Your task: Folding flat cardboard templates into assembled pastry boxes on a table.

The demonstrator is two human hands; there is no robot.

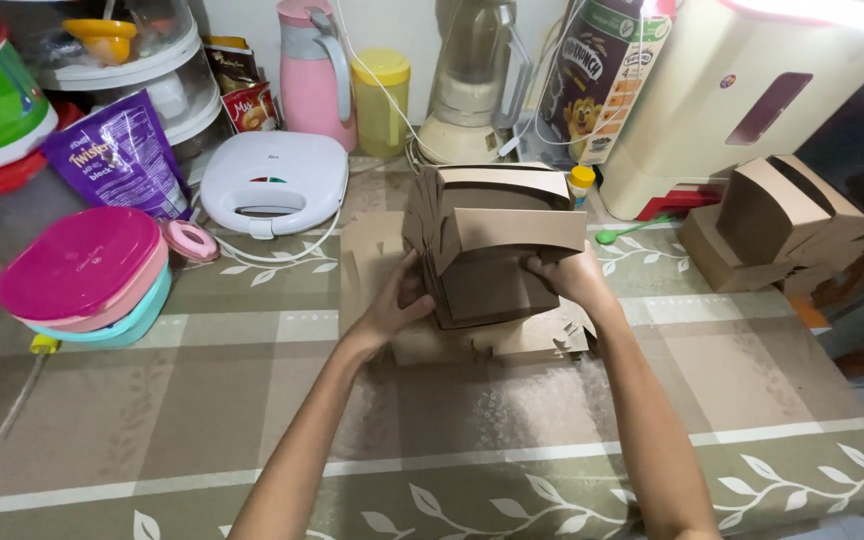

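cardboard boxes (497, 245): brown | tablecloth (202, 400): olive-beige checks, white leaves | sandwich maker (274, 180): white | jug (314, 70): pink

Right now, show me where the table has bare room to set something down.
The widest bare stretch of the tablecloth lies in front of the flat cardboard sheets, around both forearms. Another lies left of the left hand, below the white sandwich maker. The back row, beside the pink jug, is crowded.

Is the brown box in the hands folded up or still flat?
Folded up. The brown cardboard box stands with raised sides and flaps between the left hand and right hand, above flat cardboard pieces.
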